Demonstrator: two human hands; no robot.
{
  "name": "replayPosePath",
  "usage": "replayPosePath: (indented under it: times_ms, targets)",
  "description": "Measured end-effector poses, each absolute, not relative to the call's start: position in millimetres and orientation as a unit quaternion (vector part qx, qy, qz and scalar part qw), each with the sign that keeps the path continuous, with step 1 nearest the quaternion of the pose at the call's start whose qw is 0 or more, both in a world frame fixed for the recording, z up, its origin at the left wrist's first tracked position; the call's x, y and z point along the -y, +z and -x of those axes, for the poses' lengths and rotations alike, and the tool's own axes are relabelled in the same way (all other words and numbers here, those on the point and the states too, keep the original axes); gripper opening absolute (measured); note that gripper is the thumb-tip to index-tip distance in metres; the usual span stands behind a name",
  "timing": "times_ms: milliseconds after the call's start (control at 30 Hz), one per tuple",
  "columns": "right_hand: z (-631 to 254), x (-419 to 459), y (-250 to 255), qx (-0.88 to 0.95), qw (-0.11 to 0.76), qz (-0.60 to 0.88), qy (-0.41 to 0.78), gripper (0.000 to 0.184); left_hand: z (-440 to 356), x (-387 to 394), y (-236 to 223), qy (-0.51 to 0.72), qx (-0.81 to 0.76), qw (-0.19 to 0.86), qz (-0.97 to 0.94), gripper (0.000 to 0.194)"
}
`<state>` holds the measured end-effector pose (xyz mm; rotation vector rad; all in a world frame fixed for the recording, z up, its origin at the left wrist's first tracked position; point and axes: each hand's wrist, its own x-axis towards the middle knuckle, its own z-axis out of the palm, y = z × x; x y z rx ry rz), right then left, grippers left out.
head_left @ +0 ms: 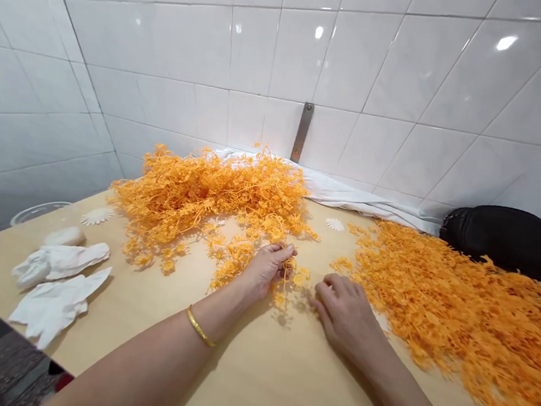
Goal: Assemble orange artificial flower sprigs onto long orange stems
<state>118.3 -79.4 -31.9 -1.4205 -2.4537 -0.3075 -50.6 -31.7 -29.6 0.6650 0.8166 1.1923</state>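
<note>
The left hand (267, 269) pinches an orange sprig (285, 281), stem partly hidden by fingers; the right hand's (344, 306) grip, half-curled beside it, is unclear.

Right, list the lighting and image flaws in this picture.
Head view: bright lamp glare on the glossy white wall tiles; soft shadows beneath both bare hands, left and right; wide-angle stretch slanting the tile lines; the flat orange stringy pile smeared toward the lower right; dark vignetting in the right-hand corners.
</note>
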Motion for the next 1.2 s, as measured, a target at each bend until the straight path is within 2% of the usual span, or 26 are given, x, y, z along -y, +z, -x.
replayPosePath:
  times_ms: [100,167,233,333,433,500,600,867,1067,1200]
  targets:
    - [-130.2,71.4,-34.5,0.773,0.166,0.576,-0.208,0.018,49.5,33.5,-30.4,0.523,-0.383,0.684,-0.335,0.024]
    - [-133.5,71.7,-31.7,0.747,0.216,0.598,-0.194,0.020,47.8,35.5,-31.6,0.515,-0.384,0.672,-0.368,0.026]
    - [-130.1,76.0,-27.0,0.745,0.288,0.589,-0.122,0.021,45.6,38.3,-32.8,0.498,-0.380,0.671,-0.397,0.027]
    - [-117.5,83.9,-22.1,0.742,0.362,0.561,0.061,0.021,42.3,42.9,-33.3,0.477,-0.370,0.679,-0.417,0.029]
    - [-107.9,87.1,-22.7,0.731,0.350,0.534,0.242,0.023,40.1,46.1,-32.4,0.478,-0.364,0.676,-0.428,0.032]
    - [-106.2,86.6,-24.7,0.723,0.349,0.521,0.290,0.024,39.8,47.4,-31.7,0.470,-0.359,0.675,-0.441,0.036]
    - [-108.1,84.9,-26.8,0.701,0.382,0.526,0.294,0.029,41.0,49.7,-30.2,0.452,-0.338,0.676,-0.474,0.040]
    - [-108.3,86.5,-23.2,0.694,0.380,0.539,0.287,0.015,41.4,52.5,-30.9,0.393,-0.324,0.711,-0.484,0.020]
    - [-107.2,86.5,-23.5,0.683,0.392,0.525,0.323,0.030,39.7,52.3,-34.0,0.409,-0.314,0.716,-0.471,0.016]
    - [-106.2,86.3,-22.6,0.692,0.395,0.499,0.340,0.024,37.8,55.2,-32.0,0.409,-0.326,0.706,-0.477,0.014]
